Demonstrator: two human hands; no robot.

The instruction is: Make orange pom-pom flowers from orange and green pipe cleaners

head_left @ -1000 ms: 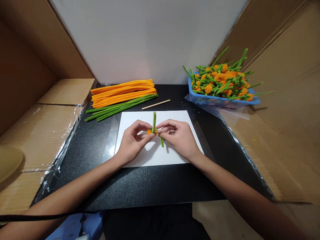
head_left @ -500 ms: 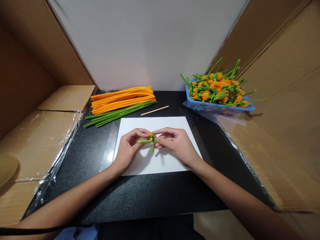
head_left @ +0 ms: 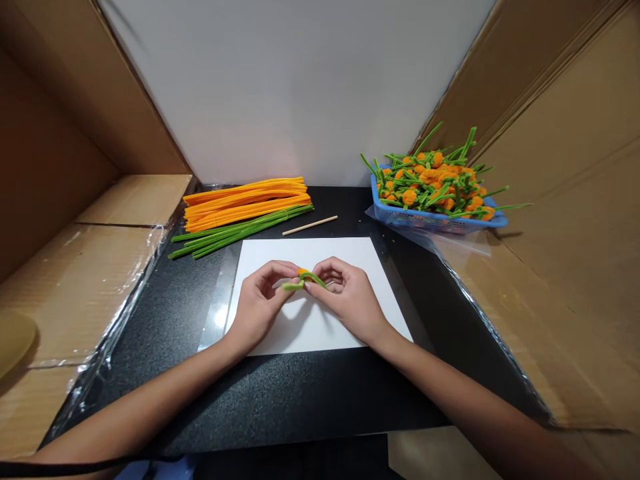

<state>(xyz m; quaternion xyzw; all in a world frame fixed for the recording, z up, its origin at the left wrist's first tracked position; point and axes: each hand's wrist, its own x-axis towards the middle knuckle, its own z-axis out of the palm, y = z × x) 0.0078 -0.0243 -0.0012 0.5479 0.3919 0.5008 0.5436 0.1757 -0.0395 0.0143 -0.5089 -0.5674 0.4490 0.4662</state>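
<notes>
Between my fingertips, above a white sheet (head_left: 310, 337), is a small orange and green fuzzy piece (head_left: 303, 275). My left hand (head_left: 260, 300) pinches it from the left, and one green end sticks out over the thumb. From the other side my right hand (head_left: 350, 297) pinches it with thumb and fingers, and a green strip runs towards that palm. The fingers hide part of the piece.
Orange fuzzy stems (head_left: 245, 200) and green stems (head_left: 240, 230) lie at the back left, near a thin wooden stick (head_left: 310, 225). A blue basket (head_left: 430, 219) of orange and green pieces stands at the back right. Cardboard (head_left: 550, 267) flanks the black table (head_left: 310, 393).
The green end that hung down between my hands now lies up to the right, towards my right palm. My right fingers have curled more. The view has shifted slightly.
</notes>
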